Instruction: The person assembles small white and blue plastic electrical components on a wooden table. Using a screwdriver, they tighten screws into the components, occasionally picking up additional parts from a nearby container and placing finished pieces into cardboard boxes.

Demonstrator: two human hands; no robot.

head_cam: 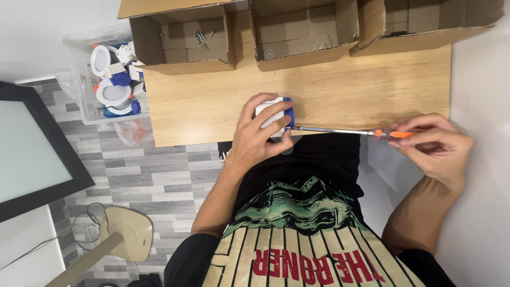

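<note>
Left hand: wrapped around white-and-blue downlight fixture at the wooden table edge. Right hand: pinching orange-handled screwdriver, shaft lying level, tip toward the left hand, touching the fixture's near side.

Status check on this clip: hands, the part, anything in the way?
Left hand clamps white-and-blue part at table edge. Right hand holds screwdriver, tip at part. Path unobstructed; boxes at the far edge.

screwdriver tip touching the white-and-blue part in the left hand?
Touching. Head view: the screwdriver shaft runs unbroken into the blue edge of the white-and-blue part, no gap visible.
</note>
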